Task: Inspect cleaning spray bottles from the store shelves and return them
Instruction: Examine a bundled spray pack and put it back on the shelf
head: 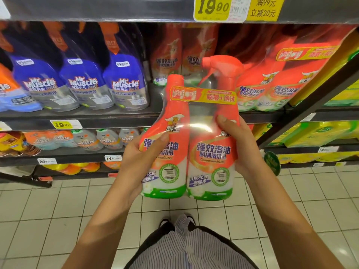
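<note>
Both hands, left hand (pixel 143 162) and right hand (pixel 236 144), grasping shrink-wrapped twin-pack (pixel 194 144) by its sides; glossy film looks slippery; could slide, drop onto floor (pixel 48 210).

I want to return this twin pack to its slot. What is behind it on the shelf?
Behind the twin pack, gripped by the left hand and right hand, matching orange packs stand on the shelf. The spot directly behind it is hidden.
</note>
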